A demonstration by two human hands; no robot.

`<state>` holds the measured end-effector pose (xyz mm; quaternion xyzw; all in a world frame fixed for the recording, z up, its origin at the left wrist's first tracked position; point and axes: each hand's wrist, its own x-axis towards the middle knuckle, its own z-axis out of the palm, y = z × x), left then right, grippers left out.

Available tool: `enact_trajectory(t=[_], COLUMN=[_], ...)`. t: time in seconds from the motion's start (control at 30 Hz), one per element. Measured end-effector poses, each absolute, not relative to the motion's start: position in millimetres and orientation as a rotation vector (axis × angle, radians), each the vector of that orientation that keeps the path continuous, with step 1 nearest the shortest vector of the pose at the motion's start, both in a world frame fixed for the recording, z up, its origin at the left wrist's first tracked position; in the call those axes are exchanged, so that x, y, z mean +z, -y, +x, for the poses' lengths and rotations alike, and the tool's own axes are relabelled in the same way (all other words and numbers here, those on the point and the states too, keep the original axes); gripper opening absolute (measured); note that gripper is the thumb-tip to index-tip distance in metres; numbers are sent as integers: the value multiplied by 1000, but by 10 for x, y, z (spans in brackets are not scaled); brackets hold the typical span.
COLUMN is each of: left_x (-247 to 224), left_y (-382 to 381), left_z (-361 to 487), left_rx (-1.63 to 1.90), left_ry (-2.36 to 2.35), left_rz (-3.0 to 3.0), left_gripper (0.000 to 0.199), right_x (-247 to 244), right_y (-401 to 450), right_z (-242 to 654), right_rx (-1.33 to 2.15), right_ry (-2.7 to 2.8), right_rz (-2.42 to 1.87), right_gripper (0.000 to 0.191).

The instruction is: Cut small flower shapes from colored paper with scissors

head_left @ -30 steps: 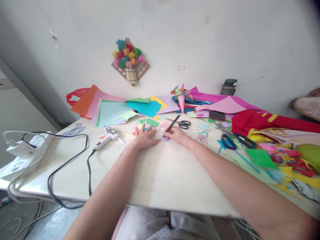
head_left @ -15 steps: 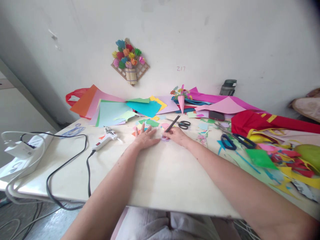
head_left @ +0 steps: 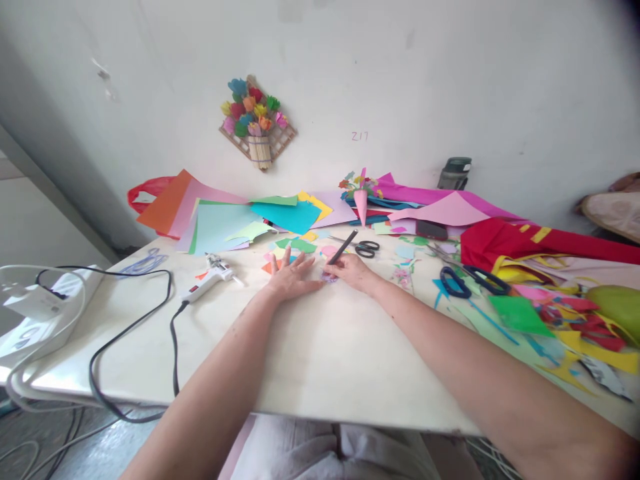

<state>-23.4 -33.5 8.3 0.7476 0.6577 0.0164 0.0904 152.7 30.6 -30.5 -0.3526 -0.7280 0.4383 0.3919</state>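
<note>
My right hand (head_left: 346,269) is wrapped round a dark pen (head_left: 343,247), its lower end down at a small purple paper piece (head_left: 329,277) on the table (head_left: 330,360). My left hand (head_left: 293,275) lies with fingers spread, its thumb reaching to the left side of that purple piece. Just beyond the left fingers are green paper scraps (head_left: 302,246) and an orange scrap (head_left: 268,267). Black-handled scissors (head_left: 367,249) rest behind my right hand. How much of the purple piece is under my fingers is hidden.
A white glue gun (head_left: 206,283) with a black cable lies left, near a power strip (head_left: 75,293). Coloured sheets (head_left: 225,223) and a pink paper cone with flowers (head_left: 361,203) stand along the wall. Larger scissors (head_left: 455,283), a red bag (head_left: 550,243) and scraps are right.
The whole view has shifted slightly. Both hands keep nearly the same place, with the pen still in my right hand; my left thumb sits slightly closer to the purple piece.
</note>
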Motion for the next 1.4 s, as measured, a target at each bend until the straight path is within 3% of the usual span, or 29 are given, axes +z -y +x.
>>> enact_trajectory(t=[0.37,0.8,1.03,1.23,1.4], left_x=[168,177,43,26,27], left_y=[404,227,4,-247,-355], left_z=[-243,-313,-380,-411,-377], left_rx=[-34,111,231,257,112], left_ry=[-1796,-1785,-1873,-1820,-1771], left_rz=[2256,2142,2353,2508,2482], left_gripper=[90,70,64,67,82], right_x=[-296,-265,-276,-293,-297], right_y=[-298,-254,-252,-243,-223], right_z=[1547,1548,1540,1548,1550], right_rx=[1083,1057,971,975,1013], right_ry=[1910,1885,1944,1933,1911], right_rz=[-855,-946,-985,-964,-945], right_gripper=[17,12,12,17,22])
